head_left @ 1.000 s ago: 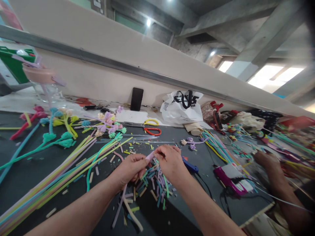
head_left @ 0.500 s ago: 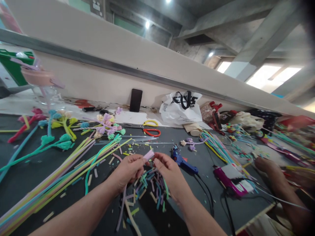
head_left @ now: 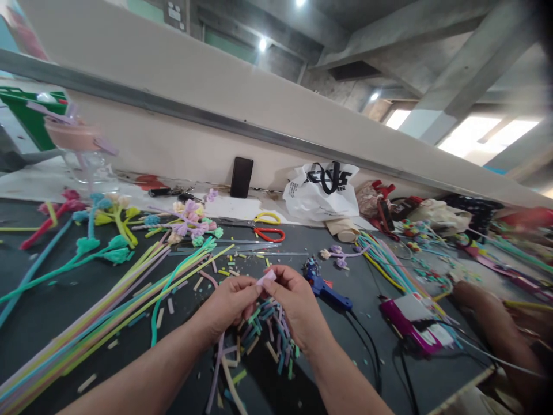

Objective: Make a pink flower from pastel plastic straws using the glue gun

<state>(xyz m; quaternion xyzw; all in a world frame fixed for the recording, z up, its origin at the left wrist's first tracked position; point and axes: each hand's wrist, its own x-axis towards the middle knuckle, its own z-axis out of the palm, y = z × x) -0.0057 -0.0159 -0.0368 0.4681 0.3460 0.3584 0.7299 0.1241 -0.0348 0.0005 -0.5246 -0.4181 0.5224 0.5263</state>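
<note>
Fuzzy lilac chenille piece [head_left: 266,278] held up over the desk [head_left: 289,395]
It's pinched by both left grip [head_left: 237,298] and right grip [head_left: 294,295]; probably super light, soft, easily squashed, so best held gently by an end.

Short lilac piece [head_left: 266,278], pale and soft-looking, is held aslant with its right end higher, partly covered so its full length is unclear, left of the blue glue gun [head_left: 329,293], near but not touching.
</note>
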